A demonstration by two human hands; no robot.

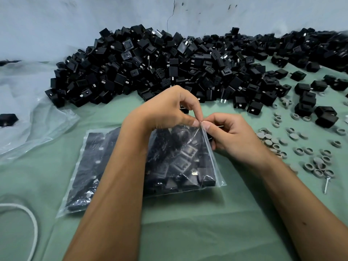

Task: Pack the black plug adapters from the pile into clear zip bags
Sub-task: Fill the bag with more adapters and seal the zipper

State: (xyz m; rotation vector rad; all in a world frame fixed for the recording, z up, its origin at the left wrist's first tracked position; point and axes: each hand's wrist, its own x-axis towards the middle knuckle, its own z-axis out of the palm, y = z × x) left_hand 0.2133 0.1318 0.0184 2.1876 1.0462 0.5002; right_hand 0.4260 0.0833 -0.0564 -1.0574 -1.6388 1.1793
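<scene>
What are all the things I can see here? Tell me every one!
pile of plug adapters: too many to count, black, heaped along the back by the wall
loose adapters: several, black, scattered at the right
lone adapter: one, black, far left edge
zip bag: one, clear, full of black adapters, in the middle on the cloth
plastic sheet: one, clear, crumpled at the left
round caps: many, grey, spread out at the right
screw: one, silver, right, near the caps
cord: one, white, curved, bottom left
table cloth: one, green, under everything
wall: pale blue-grey, cracked, behind
left hand: pinches the bag's top edge
right hand: pinches the same edge beside it
</scene>
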